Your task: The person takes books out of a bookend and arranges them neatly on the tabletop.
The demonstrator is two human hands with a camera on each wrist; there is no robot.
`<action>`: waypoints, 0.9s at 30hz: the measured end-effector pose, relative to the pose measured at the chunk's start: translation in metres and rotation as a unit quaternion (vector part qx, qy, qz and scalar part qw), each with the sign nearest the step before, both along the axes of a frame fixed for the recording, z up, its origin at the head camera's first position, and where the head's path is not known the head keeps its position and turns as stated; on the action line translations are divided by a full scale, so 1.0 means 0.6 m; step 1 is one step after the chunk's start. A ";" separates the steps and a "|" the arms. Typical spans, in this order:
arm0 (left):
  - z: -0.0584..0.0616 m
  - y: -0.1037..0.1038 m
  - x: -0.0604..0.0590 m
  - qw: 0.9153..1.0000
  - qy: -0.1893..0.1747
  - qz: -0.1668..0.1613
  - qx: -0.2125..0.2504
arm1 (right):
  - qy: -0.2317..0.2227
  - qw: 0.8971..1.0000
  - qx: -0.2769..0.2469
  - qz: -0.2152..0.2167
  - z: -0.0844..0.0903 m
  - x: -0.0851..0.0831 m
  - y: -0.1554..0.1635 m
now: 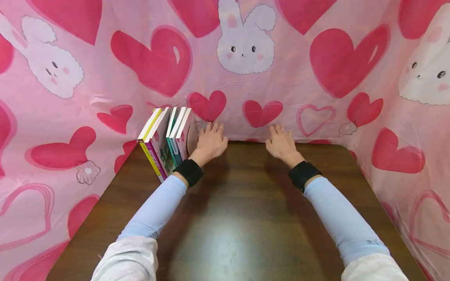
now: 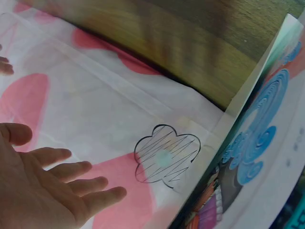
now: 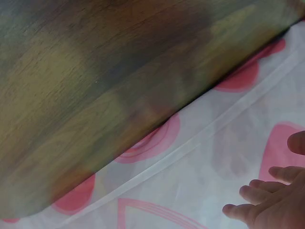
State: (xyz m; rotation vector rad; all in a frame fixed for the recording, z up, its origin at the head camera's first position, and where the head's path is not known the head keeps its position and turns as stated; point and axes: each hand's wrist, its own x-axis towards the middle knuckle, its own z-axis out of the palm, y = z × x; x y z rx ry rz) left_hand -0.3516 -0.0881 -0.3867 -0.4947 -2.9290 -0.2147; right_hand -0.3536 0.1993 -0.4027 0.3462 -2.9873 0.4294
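Note:
Both hands reach forward over the far part of a brown wooden table. The left hand (image 1: 212, 141) is just right of a row of upright books (image 1: 165, 142), its fingers spread and holding nothing. In the left wrist view the same hand (image 2: 52, 191) shows its palm, with a book cover (image 2: 267, 129) printed with blue swirls to its right. The right hand (image 1: 282, 143) is held apart from the left, near the table's back edge. Its loosely extended fingers (image 3: 238, 210) in the right wrist view hold nothing.
The books stand at the table's left back, with spines in yellow, purple, teal and pink. A pink cloth (image 1: 242, 88) with hearts and rabbits hangs behind and along both sides of the wooden table (image 1: 232, 218). Black bands circle both wrists.

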 end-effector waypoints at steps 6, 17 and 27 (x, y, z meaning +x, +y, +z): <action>0.005 0.004 0.012 0.997 0.037 -0.020 0.065 | 0.029 0.998 -0.059 0.007 0.010 0.013 0.013; -0.006 -0.009 0.064 0.978 0.064 -0.038 0.197 | 0.064 0.987 -0.144 0.009 -0.010 0.074 -0.009; -0.026 -0.025 0.124 0.959 0.089 -0.035 0.267 | 0.078 0.975 -0.209 -0.007 -0.027 0.137 -0.020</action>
